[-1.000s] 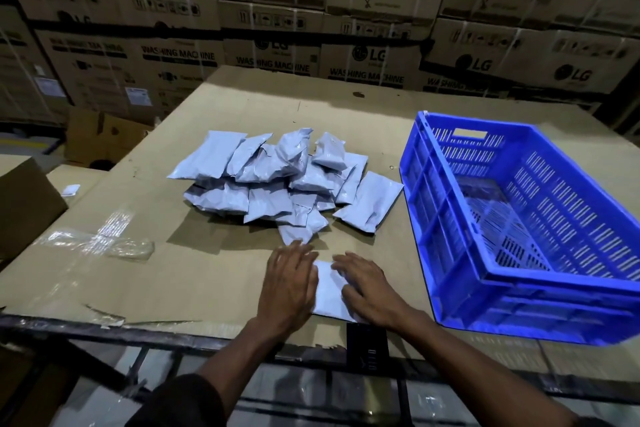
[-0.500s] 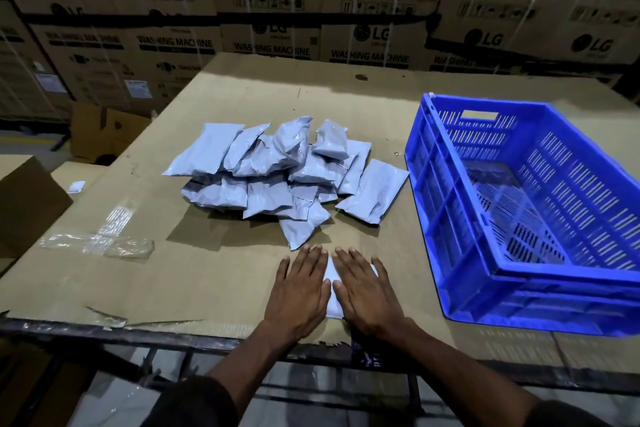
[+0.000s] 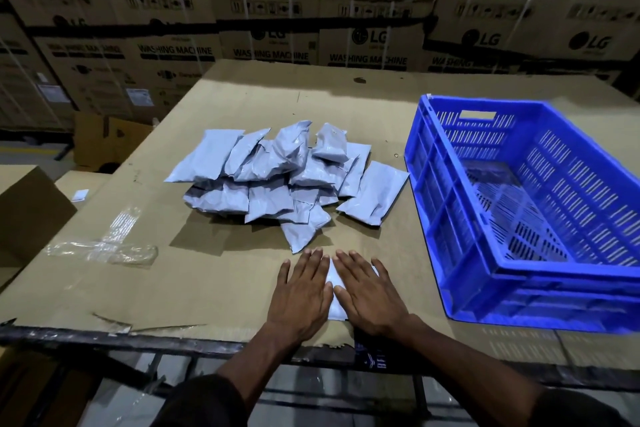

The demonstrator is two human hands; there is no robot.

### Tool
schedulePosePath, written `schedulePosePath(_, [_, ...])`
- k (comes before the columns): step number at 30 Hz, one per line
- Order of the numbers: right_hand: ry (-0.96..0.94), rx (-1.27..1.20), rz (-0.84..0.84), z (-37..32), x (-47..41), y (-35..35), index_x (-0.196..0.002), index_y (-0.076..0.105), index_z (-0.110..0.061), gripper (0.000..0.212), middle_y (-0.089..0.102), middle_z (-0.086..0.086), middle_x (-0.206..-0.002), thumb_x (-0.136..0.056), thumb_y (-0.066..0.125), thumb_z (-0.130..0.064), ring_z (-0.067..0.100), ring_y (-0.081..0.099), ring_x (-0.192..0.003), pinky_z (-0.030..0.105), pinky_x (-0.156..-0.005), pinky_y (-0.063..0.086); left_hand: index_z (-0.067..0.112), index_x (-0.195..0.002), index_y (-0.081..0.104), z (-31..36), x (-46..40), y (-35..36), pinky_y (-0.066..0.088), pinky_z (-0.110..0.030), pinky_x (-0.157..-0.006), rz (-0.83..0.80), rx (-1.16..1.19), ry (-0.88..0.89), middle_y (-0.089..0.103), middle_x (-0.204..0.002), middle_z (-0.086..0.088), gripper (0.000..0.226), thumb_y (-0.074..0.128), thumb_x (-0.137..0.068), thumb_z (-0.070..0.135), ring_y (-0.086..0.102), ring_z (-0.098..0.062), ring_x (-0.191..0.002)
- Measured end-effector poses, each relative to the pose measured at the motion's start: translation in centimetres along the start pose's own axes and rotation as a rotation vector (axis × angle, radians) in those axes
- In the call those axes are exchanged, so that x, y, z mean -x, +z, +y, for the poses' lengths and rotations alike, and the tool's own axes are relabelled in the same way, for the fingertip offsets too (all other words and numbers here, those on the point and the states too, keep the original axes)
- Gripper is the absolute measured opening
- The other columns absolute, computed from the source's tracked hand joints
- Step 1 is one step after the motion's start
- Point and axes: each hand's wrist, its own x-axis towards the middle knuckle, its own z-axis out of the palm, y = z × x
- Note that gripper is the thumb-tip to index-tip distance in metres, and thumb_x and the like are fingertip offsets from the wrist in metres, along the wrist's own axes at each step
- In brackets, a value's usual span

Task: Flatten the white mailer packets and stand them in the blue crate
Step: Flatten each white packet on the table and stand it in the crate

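Note:
One white mailer packet [image 3: 334, 279] lies flat near the table's front edge, mostly covered by my hands. My left hand [image 3: 302, 293] presses on its left part with straight fingers. My right hand [image 3: 367, 291] presses on its right part the same way, fingers spread. Beyond them a pile of several white mailer packets [image 3: 277, 177] sits at mid-table. The blue crate [image 3: 450, 218] stands to the right with no packets in it.
The table is covered with brown cardboard [image 3: 225, 274], torn at the front edge. A crumpled strip of clear plastic tape [image 3: 104, 250] lies at the left. Stacked washing machine cartons [image 3: 311, 17] form a wall behind. More cardboard boxes [image 3: 27, 211] stand left of the table.
Both hands slid from an angled pose over the packet to lying flat side by side on it, fingers pointing forward. The camera view shifted slightly.

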Motion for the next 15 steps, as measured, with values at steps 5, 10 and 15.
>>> schedulePosePath(5, [-0.060, -0.035, -0.025, 0.3, 1.1, -1.0, -0.160, 0.011, -0.023, 0.078, -0.002, -0.008, -0.167, -0.097, -0.005, -0.065, 0.013, -0.005, -0.154, 0.043, -0.121, -0.004, 0.016, -0.144, 0.059, 0.1, 0.2, -0.3, 0.048, -0.054, -0.107, -0.021, 0.013, -0.012, 0.055, -0.151, -0.002, 0.056, 0.035, -0.100, 0.039, 0.051, -0.021, -0.140])
schedulePosePath(10, [-0.193, -0.008, -0.039, 2.2, 3.3, -1.7, -0.160, 0.007, -0.030, 0.071, -0.008, -0.011, -0.167, -0.101, 0.018, -0.068, 0.013, -0.010, -0.153, 0.037, -0.123, -0.004, 0.015, -0.150, 0.052, 0.1, 0.4, -0.8, 0.046, -0.054, -0.109, -0.018, 0.057, -0.009, 0.050, -0.156, -0.001, 0.058, 0.032, -0.102, 0.041, 0.047, -0.020, -0.143])
schedulePosePath(15, [-0.142, -0.123, 0.036, 2.9, 2.5, -1.8, -0.156, 0.030, -0.026, 0.059, 0.020, -0.006, -0.165, -0.105, 0.031, -0.056, 0.014, 0.018, -0.151, 0.041, -0.121, 0.023, 0.018, -0.160, 0.030, -0.8, 1.5, -0.7, 0.016, -0.043, -0.125, 0.064, 0.291, 0.091, 0.022, -0.170, -0.001, 0.074, 0.044, -0.099, 0.057, 0.018, -0.016, -0.156])
